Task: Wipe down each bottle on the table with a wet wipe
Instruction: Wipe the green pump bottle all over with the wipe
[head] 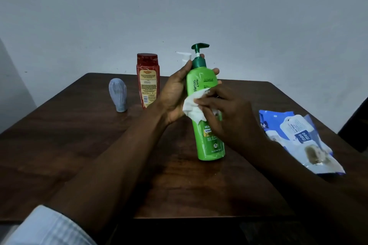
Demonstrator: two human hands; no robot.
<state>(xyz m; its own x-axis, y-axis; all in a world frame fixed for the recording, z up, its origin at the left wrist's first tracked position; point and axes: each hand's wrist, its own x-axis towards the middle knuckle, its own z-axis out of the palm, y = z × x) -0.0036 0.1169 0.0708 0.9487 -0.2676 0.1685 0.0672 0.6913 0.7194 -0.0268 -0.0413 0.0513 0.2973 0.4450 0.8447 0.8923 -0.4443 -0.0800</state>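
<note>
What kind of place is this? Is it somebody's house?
Probably a room in a home: a dark wooden table by a plain wall, with everyday things like a green shampoo pump bottle, a red bottle and a pack of wet wipes.

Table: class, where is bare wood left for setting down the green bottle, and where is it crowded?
Bare wood: the near left of the table, in front of the grey tube and red bottle; also the far right corner behind the wipes pack. Crowded: the far middle row of grey tube, red bottle and white pump bottle; the pack fills the right edge.
</note>
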